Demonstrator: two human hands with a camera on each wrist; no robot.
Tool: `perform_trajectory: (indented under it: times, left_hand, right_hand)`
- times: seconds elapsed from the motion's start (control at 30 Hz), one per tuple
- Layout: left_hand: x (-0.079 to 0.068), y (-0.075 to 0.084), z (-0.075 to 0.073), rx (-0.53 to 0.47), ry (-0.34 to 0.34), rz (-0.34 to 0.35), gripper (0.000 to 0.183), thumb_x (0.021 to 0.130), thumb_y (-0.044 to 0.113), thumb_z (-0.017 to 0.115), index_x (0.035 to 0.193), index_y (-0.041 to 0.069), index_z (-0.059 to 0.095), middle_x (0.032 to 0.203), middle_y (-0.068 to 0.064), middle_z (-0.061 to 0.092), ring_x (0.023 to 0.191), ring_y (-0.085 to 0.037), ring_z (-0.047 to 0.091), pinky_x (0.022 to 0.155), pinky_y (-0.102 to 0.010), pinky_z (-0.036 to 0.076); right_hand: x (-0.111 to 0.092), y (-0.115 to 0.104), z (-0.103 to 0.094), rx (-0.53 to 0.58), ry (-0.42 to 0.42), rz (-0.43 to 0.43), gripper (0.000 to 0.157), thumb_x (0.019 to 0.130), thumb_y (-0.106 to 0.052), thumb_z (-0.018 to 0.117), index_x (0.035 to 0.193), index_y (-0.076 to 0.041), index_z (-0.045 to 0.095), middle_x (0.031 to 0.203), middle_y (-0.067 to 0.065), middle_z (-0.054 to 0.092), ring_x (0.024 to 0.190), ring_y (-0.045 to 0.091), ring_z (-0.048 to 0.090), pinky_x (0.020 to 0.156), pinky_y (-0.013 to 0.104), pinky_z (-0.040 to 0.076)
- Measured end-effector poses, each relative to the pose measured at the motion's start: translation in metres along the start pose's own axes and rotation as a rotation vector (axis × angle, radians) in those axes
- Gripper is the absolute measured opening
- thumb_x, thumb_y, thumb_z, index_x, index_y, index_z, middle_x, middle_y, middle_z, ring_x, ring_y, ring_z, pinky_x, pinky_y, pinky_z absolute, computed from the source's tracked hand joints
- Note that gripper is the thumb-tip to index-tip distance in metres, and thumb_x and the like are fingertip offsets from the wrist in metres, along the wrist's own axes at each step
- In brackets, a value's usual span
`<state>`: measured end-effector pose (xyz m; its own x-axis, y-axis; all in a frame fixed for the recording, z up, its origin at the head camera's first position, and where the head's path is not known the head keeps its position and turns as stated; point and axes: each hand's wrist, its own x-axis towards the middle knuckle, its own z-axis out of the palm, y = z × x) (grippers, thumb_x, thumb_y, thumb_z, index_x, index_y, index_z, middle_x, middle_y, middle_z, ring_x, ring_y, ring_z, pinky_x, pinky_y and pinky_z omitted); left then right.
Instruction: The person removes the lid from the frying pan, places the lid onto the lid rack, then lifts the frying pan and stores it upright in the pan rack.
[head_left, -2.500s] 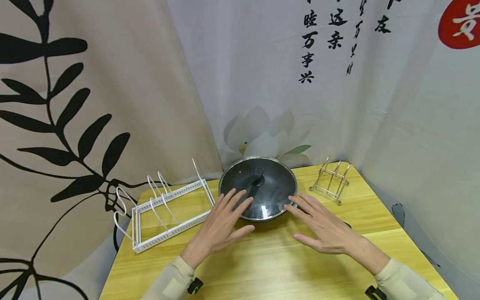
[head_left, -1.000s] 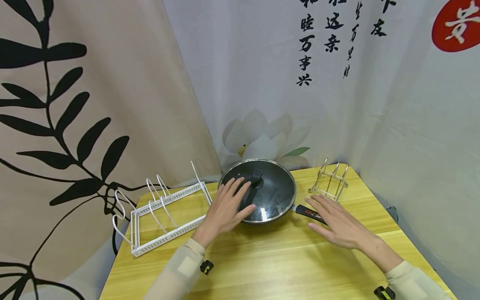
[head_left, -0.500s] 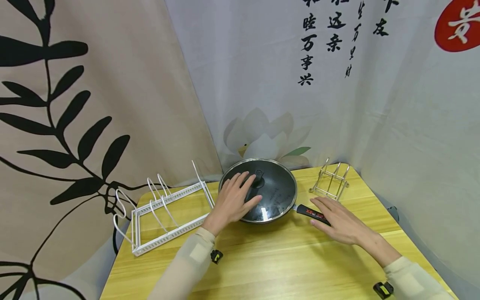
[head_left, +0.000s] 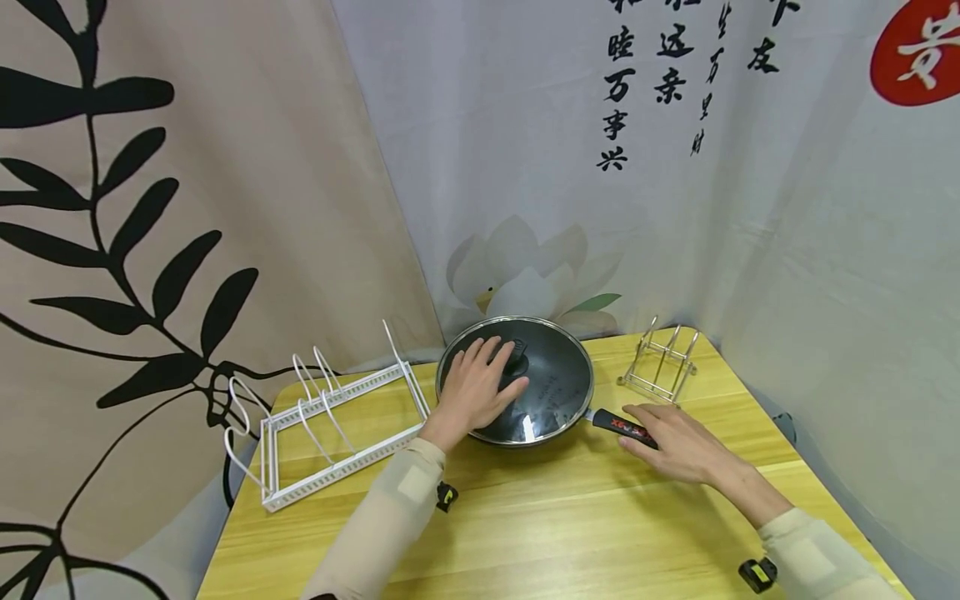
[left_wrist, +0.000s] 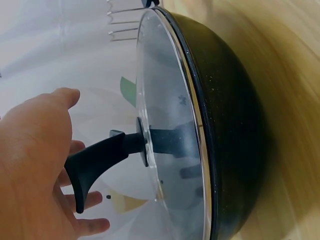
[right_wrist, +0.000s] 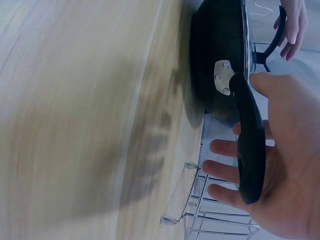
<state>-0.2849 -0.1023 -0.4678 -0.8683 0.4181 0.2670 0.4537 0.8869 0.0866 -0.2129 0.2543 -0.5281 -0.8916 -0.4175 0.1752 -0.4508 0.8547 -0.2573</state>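
Observation:
A dark wok (head_left: 551, 440) with a glass lid (head_left: 558, 367) stands at the back middle of the table. My left hand (head_left: 474, 387) reaches over the lid, its palm right at the curved black lid knob (left_wrist: 95, 162), fingers spread past it and not curled round it. The wok's long black handle (head_left: 618, 427) points right toward my right hand (head_left: 678, 442). In the right wrist view the wok handle (right_wrist: 250, 145) lies along the right palm, with the fingers extended behind it and the thumb up near the wok's rim.
To the left lies a white rack (head_left: 341, 479) with upright wire loops. A small silver wire rack (head_left: 660, 367) stands at the table's back right corner. Behind the wooden table (head_left: 562, 533) hang printed curtains (head_left: 525, 167).
My left hand has moved right and forward over the lid toward the knob. My right hand has shifted right, from beside the wok's rim to its handle.

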Motion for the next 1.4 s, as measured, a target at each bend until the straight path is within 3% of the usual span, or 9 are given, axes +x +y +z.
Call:
perform_trajectory:
  times: [0.1,0.23,0.5,0.83,1.0,1.4]
  left_hand:
    - [0.003,0.001,0.001,0.011,-0.018,-0.024,0.073,0.102,0.070,0.040,0.160,0.025,0.036,0.166,-0.009,0.038,0.154,-0.038,0.037,0.120,-0.064,0.037]
    - [0.009,0.003,0.004,0.017,-0.038,-0.050,0.073,0.103,0.070,0.040,0.160,0.025,0.036,0.166,-0.009,0.038,0.154,-0.039,0.036,0.121,-0.064,0.035]
    - [0.019,0.010,0.004,0.034,-0.061,-0.084,0.073,0.103,0.069,0.040,0.160,0.025,0.037,0.165,-0.010,0.040,0.153,-0.039,0.038,0.121,-0.062,0.036]
    - [0.028,0.020,0.001,0.035,-0.144,-0.152,0.073,0.103,0.068,0.040,0.161,0.023,0.035,0.163,-0.008,0.043,0.142,-0.036,0.052,0.110,-0.058,0.048]
    - [0.029,0.024,0.001,0.028,-0.163,-0.191,0.074,0.103,0.067,0.041,0.159,0.020,0.037,0.159,-0.007,0.048,0.135,-0.039,0.057,0.105,-0.059,0.052]
    - [0.037,0.035,0.001,0.021,-0.198,-0.238,0.074,0.103,0.063,0.046,0.158,0.014,0.040,0.150,-0.011,0.057,0.124,-0.037,0.066,0.097,-0.055,0.057]
  right_hand:
    - [0.000,0.001,0.002,0.010,-0.036,0.038,0.067,0.101,-0.065,0.052,0.146,-0.016,0.057,0.132,0.014,0.069,0.101,0.019,0.065,0.077,0.037,0.050]
    - [0.000,0.002,0.004,0.032,-0.075,0.069,0.066,0.100,-0.067,0.051,0.144,-0.017,0.058,0.129,0.011,0.070,0.087,0.011,0.059,0.068,0.031,0.044]
    - [0.003,0.001,0.006,0.055,-0.094,0.071,0.049,0.102,-0.062,0.052,0.131,-0.024,0.064,0.092,-0.007,0.065,0.065,0.004,0.048,0.054,0.023,0.037]
    - [0.002,0.001,0.008,0.099,-0.065,0.074,0.038,0.103,-0.056,0.054,0.113,-0.022,0.067,0.069,-0.014,0.054,0.052,0.001,0.044,0.048,0.022,0.036]
    - [0.002,0.001,0.009,0.123,-0.066,0.076,0.037,0.104,-0.056,0.053,0.105,-0.022,0.067,0.066,-0.014,0.053,0.050,0.000,0.044,0.047,0.021,0.036]
    - [0.001,0.003,0.009,0.133,-0.084,0.097,0.039,0.104,-0.056,0.052,0.102,-0.021,0.066,0.063,-0.013,0.053,0.047,0.002,0.044,0.045,0.022,0.036]
